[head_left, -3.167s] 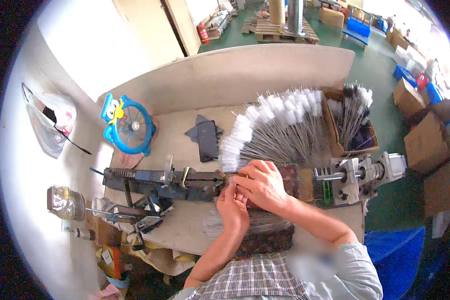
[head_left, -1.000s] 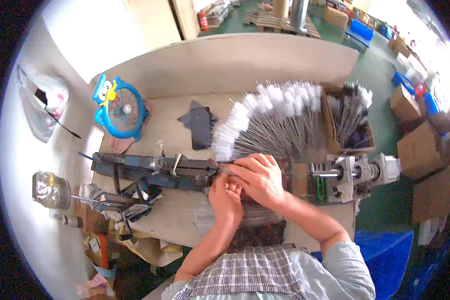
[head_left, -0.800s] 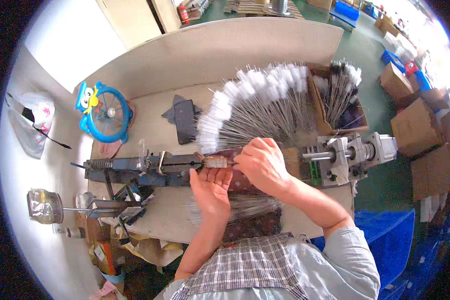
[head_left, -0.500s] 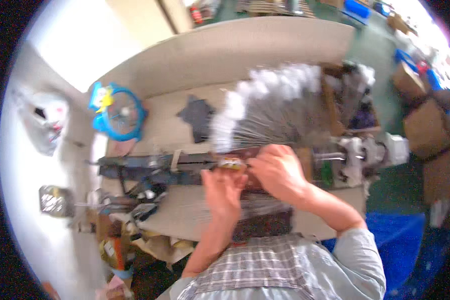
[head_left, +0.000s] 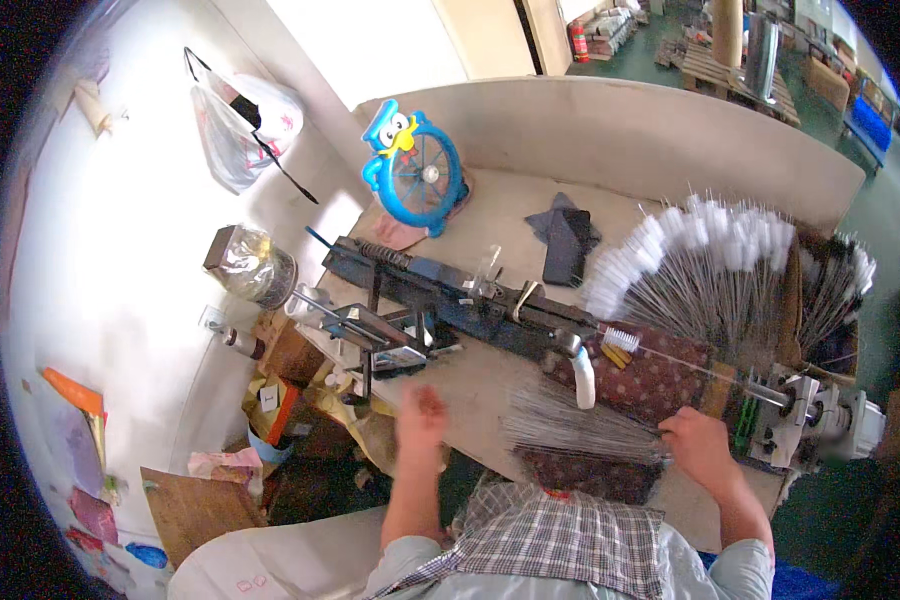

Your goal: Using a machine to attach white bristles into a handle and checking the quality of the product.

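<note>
My right hand (head_left: 697, 447) is closed, its fingertips pinching at the right end of a bundle of thin metal wires (head_left: 585, 425). How many wires it grips does not show. The bundle lies across a dark brown patterned pad (head_left: 592, 476) at the table's front edge. Off to the left, my left hand (head_left: 423, 418) is raised near that edge, smeared by motion and apart from any object. Between and beyond the hands stretches a long black bench device (head_left: 450, 290) with a white-sleeved lever (head_left: 584, 378). A small white-bristled brush (head_left: 621, 339) sits beside the lever, above a yellow piece (head_left: 617, 355).
Many white-tipped wire brushes (head_left: 705, 260) fan out at the back right, beside a motor with a metal chuck (head_left: 820, 410). A blue duck-shaped fan (head_left: 417, 185) and a dark phone (head_left: 567, 245) stand farther back. A black metal stand (head_left: 380, 335) is on the left.
The view has swung leftward. My hands were together at the middle of the device; now they are apart, the right at the wire bundle, the left drawn away toward the table's front edge.
</note>
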Demonstrator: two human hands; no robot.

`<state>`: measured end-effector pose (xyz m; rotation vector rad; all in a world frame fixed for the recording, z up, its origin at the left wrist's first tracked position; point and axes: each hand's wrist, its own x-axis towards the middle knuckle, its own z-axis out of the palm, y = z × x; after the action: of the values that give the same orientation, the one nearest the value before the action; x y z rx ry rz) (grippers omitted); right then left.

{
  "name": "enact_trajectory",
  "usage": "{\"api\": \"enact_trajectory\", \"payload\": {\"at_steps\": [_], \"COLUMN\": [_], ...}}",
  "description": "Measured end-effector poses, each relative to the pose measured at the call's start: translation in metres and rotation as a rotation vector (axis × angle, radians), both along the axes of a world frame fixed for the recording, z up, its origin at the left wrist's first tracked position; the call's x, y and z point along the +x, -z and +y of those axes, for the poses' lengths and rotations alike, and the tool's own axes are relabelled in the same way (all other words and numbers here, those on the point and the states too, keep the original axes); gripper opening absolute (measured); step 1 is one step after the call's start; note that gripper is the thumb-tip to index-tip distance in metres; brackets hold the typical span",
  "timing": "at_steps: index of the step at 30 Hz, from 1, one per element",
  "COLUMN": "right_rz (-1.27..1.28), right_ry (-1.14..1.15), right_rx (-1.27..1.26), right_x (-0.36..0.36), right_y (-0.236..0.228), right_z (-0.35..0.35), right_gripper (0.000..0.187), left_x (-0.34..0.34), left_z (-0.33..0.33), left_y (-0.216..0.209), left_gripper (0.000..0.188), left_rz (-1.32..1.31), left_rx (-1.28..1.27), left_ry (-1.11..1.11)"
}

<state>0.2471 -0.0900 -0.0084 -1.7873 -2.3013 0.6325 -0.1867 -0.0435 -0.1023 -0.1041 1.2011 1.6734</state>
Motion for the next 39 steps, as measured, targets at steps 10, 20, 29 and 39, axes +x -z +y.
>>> {"api": "enact_trajectory", "payload": {"at_steps": [10,20,29,39], "right_rz": [-0.163,-0.077,-0.073,-0.173], "right_ry": [-0.051,-0.029,0.009,0.23], "right_rx": [-0.058,-0.044,-0.047,0.446], "right_x": [0.008,0.014,-0.004,0.065], "right_y": [-0.008,0.003,-0.002,-0.108], "right_z": [-0.01,-0.012,-0.008,-0.014], "right_gripper": [0.016,0.017,0.016,0.016], "left_x": [-0.055,0.142,0.238,0.195], "left_z": [0.003,-0.002,0.014,-0.016], "left_y": [-0.05,-0.053,-0.159,-0.153], "left_gripper": [0.029,0.028,0.023,0.034], "left_rz": [0.5,-0.067,-0.75,-0.128], "left_rx": [-0.045,0.062,0.336,0.157], "left_ry": [-0.446,0.495,0.786,1.36]}}
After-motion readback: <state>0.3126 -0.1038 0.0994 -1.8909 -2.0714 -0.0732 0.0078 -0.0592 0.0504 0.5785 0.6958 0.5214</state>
